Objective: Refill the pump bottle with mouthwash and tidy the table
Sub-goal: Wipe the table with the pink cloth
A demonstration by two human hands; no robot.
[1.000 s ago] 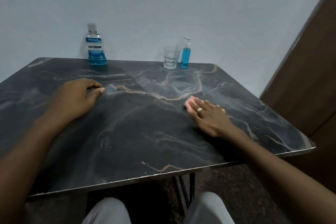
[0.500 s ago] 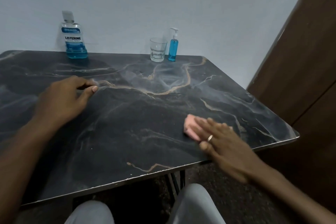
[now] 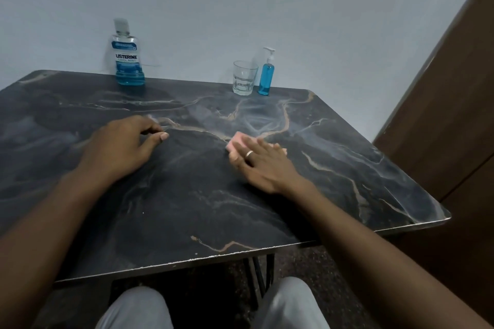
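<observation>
On the glossy, dark marble-veined worktop (image 3: 187, 208), the right hand (image 3: 260, 165) lies flat, fingers (image 3: 270, 148) straight, pressing a soft pink pad (image 3: 236, 141) down: wiping, I'd say. Left hand (image 3: 120, 147) rests loosely curled, empty. The slim clear pump bottle (image 3: 266, 77), blue-filled, stands at the back wall (image 3: 320, 21) beside a faceted glass tumbler (image 3: 244, 79).

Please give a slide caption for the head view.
Right hand presses a pink sponge on the dark table; left hand rests.

Right hand (image 3: 263, 165) presses a pink pad (image 3: 236, 141), perhaps sponge; left hand (image 3: 120, 147) rests.
</observation>
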